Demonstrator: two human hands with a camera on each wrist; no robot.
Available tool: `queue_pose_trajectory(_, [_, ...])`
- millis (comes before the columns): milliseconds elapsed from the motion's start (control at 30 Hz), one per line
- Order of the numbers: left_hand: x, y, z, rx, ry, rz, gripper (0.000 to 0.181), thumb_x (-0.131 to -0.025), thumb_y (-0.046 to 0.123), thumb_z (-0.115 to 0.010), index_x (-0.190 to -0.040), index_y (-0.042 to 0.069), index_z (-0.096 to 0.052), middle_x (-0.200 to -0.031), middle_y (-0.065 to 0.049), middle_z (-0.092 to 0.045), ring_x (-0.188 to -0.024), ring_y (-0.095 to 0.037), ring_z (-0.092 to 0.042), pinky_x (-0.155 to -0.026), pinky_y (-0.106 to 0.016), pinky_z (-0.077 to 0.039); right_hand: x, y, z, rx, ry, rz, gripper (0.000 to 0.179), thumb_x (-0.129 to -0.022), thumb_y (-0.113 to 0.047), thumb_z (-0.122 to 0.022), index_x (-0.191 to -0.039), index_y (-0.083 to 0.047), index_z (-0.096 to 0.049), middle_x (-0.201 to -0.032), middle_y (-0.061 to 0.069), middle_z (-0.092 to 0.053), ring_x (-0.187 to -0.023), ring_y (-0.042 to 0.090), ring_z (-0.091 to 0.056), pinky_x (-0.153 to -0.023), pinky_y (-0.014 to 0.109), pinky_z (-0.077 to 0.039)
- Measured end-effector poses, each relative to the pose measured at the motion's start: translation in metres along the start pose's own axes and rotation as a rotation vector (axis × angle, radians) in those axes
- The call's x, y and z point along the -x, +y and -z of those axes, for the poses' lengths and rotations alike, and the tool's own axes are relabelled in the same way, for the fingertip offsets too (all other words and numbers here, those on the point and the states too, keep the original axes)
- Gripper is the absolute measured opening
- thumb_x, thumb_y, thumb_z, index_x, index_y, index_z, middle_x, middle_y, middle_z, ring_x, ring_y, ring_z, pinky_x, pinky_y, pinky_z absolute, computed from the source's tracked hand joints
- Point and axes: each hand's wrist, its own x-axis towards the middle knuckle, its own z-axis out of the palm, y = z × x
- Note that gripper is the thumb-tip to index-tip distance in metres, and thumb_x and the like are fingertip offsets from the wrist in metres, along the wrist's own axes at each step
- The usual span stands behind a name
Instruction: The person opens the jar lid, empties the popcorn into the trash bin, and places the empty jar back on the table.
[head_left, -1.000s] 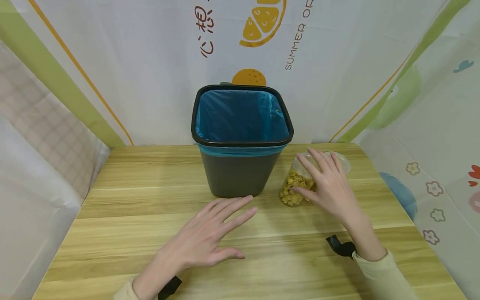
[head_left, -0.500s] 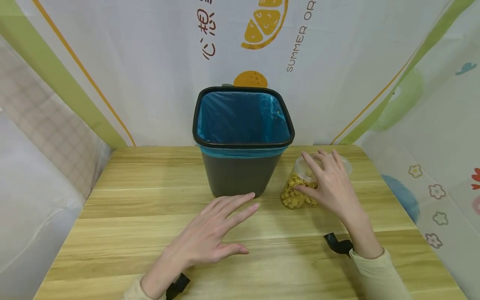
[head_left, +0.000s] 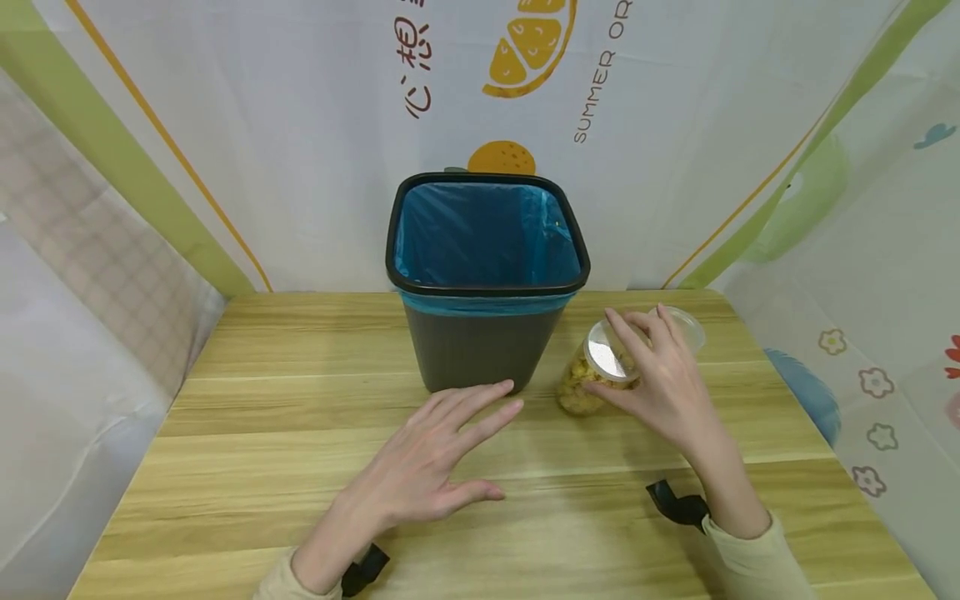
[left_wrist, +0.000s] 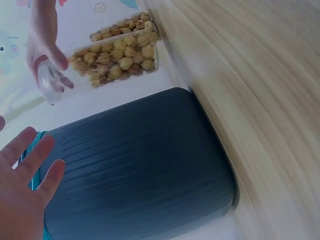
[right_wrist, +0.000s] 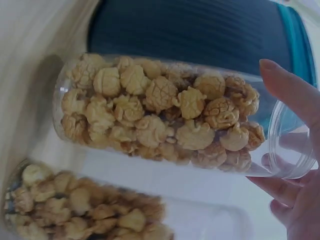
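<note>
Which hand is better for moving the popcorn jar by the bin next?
Probably the right hand: its fingers are around the top of the popcorn jar. The left hand is open near the bin, apart from the popcorn jar.

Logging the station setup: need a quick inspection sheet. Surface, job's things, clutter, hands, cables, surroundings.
Surface: wood-grain table, no spill seen.
Job's things: popcorn jar under a clear lid, base contact with the table unclear; second jar beside it, also part-filled with popcorn; dark bin with blue liner, upright, mouth open.
Clutter: nothing seen.
Hands: right hand grips the popcorn jar at its lid end; left hand holds nothing, fingers extended, in front of the bin.
Cables: nothing seen.
Surroundings: printed cloth behind the table, with orange-fruit prints and lettering.
</note>
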Motion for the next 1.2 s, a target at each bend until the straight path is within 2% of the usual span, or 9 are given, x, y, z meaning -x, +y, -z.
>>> queue_pose_trajectory(100, [-0.002,0.001,-0.001,0.004,0.02,0.011,0.077,-0.101,0.067,-0.043,-0.163,0.023,-0.031,-0.167,-0.001,-0.035,-0.149,-0.019,-0.042,-0.114,-0.045,-0.045,0.0,-0.009,0.006,-0.022,0.009,-0.011,0.101,-0.075,-0.064,-0.083,-0.155,-0.014,-0.047,-0.131,0.023,-0.058,-0.114,0.039,-0.058,-0.103,0.053,-0.049])
queue_pose_trajectory(200, [-0.005,0.002,-0.003,0.013,0.039,0.024,0.081,-0.098,0.065,-0.054,-0.163,0.022,-0.032,-0.166,-0.002,-0.037,-0.147,-0.02,-0.045,-0.113,-0.044,-0.046,0.0,-0.021,0.012,-0.043,0.008,-0.014,0.093,-0.083,-0.072,-0.065,-0.155,-0.016,-0.047,-0.131,0.021,-0.058,-0.107,0.033,-0.062,-0.077,0.046,-0.055])
queue_pose_trajectory(267, [-0.007,0.002,-0.004,0.014,0.054,0.034,0.084,-0.095,0.063,-0.059,-0.162,0.021,-0.032,-0.165,-0.002,-0.039,-0.147,-0.02,-0.046,-0.113,-0.044,-0.046,-0.001,-0.029,0.015,-0.059,0.004,-0.008,0.093,-0.083,-0.072,-0.064,-0.155,-0.015,-0.047,-0.131,0.021,-0.057,-0.105,0.032,-0.064,-0.071,0.045,-0.058])
queue_pose_trajectory(400, [-0.009,0.004,-0.007,0.006,0.091,0.051,0.086,-0.093,0.063,-0.063,-0.162,0.018,-0.034,-0.163,-0.003,-0.042,-0.145,-0.022,-0.048,-0.112,-0.044,-0.047,-0.003,-0.044,0.019,-0.093,-0.001,0.021,0.093,-0.084,-0.072,-0.062,-0.154,-0.013,-0.048,-0.132,0.02,-0.056,-0.107,0.03,-0.066,-0.072,0.042,-0.061])
queue_pose_trajectory(500, [-0.009,0.004,-0.009,0.009,0.113,0.068,0.092,-0.088,0.058,-0.072,-0.161,0.016,-0.035,-0.161,-0.005,-0.044,-0.144,-0.023,-0.048,-0.112,-0.045,-0.048,-0.006,-0.055,0.019,-0.132,0.014,0.057,0.092,-0.084,-0.07,-0.066,-0.153,-0.011,-0.05,-0.131,0.018,-0.057,-0.106,0.026,-0.066,-0.074,0.039,-0.06])
queue_pose_trajectory(700, [-0.008,0.004,-0.012,0.035,0.127,0.118,0.103,-0.081,0.055,-0.081,-0.162,0.012,-0.033,-0.159,-0.006,-0.047,-0.144,-0.024,-0.049,-0.113,-0.046,-0.048,-0.013,-0.078,0.016,-0.221,0.06,0.111,0.09,-0.084,-0.065,-0.072,-0.149,-0.006,-0.054,-0.13,0.017,-0.058,-0.106,0.023,-0.065,-0.076,0.031,-0.057])
queue_pose_trajectory(967, [-0.008,0.007,-0.016,0.11,0.13,0.201,0.118,-0.074,0.053,-0.088,-0.163,0.01,-0.024,-0.157,-0.008,-0.049,-0.14,-0.024,-0.053,-0.11,-0.045,-0.052,-0.019,-0.105,0.01,-0.389,0.081,0.087,0.091,-0.084,-0.059,-0.075,-0.151,-0.003,-0.05,-0.134,0.017,-0.055,-0.118,0.022,-0.06,-0.097,0.01,-0.047])
queue_pose_trajectory(1100, [-0.007,0.009,-0.015,0.162,0.121,0.284,0.123,-0.071,0.048,-0.093,-0.164,0.013,-0.021,-0.154,-0.007,-0.051,-0.135,-0.023,-0.056,-0.104,-0.044,-0.055,-0.022,-0.114,0.007,-0.436,0.103,0.076,0.091,-0.082,-0.057,-0.078,-0.15,-0.002,-0.05,-0.135,0.018,-0.054,-0.118,0.021,-0.061,-0.099,0.011,-0.047])
queue_pose_trajectory(1200, [-0.006,0.01,-0.015,0.17,0.135,0.314,0.12,-0.07,0.045,-0.094,-0.162,0.012,-0.025,-0.149,-0.007,-0.054,-0.13,-0.022,-0.059,-0.101,-0.044,-0.057,-0.021,-0.119,0.006,-0.444,0.113,0.055,0.092,-0.082,-0.057,-0.078,-0.15,-0.002,-0.051,-0.136,0.018,-0.053,-0.117,0.022,-0.061,-0.099,0.012,-0.047])
